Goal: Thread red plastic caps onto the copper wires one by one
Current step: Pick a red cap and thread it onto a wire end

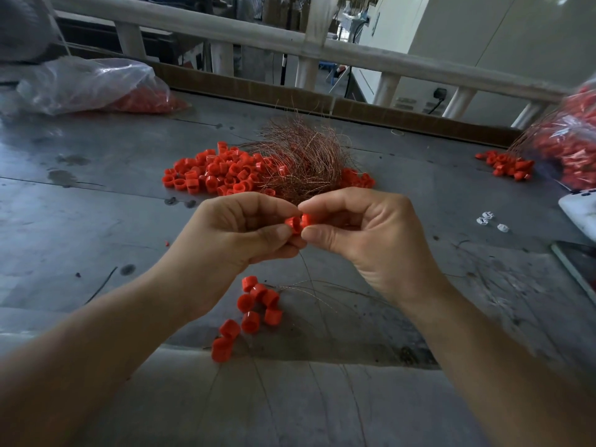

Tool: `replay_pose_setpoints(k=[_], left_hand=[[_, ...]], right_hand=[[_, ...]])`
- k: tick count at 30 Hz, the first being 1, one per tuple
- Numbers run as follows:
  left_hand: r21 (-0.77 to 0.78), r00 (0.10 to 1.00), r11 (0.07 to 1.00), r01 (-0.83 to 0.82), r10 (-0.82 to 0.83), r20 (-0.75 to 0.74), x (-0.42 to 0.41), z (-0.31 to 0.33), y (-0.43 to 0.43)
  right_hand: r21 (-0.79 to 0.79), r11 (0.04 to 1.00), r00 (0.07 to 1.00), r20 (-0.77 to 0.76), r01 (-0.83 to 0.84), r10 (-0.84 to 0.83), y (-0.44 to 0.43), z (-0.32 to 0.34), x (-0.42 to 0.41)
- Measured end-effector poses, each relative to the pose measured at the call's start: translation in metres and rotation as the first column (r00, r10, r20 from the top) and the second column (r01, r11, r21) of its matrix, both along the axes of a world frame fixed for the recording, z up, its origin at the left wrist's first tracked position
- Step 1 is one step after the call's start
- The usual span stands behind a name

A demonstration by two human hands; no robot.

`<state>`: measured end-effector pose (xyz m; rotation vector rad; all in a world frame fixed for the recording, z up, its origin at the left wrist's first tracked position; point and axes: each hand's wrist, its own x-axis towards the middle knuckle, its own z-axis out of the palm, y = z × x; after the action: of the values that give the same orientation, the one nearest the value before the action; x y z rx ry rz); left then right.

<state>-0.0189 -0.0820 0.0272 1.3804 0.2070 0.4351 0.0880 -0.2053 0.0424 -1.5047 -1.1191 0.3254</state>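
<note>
Mid-threading. Just nearer than the wire bundle (300,156), left hand (238,227) and right hand (364,233) meet, thumb and forefinger of each curled, pinching two touching red caps (298,223). Bore runs roughly hand to hand; the left one's open mouth tilts toward the wearer. A thin wire (308,272) trails down from the pinch. Next, probably: slide them down toward the threaded caps (258,304), nearer still, then fetch one from the loose pile (206,175) left of the bundle.
</note>
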Motion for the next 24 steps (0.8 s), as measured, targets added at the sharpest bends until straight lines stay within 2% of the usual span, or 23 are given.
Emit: replay_pose_setpoints(k=[24], left_hand=[[0.123,0.999,0.992,-0.038,0.04,-0.01,0.0012,-0.0033,-0.0026]], right_hand=[[-0.096,0.989,0.973,0.213,0.108,-0.086,0.0003,-0.0034,-0.0008]])
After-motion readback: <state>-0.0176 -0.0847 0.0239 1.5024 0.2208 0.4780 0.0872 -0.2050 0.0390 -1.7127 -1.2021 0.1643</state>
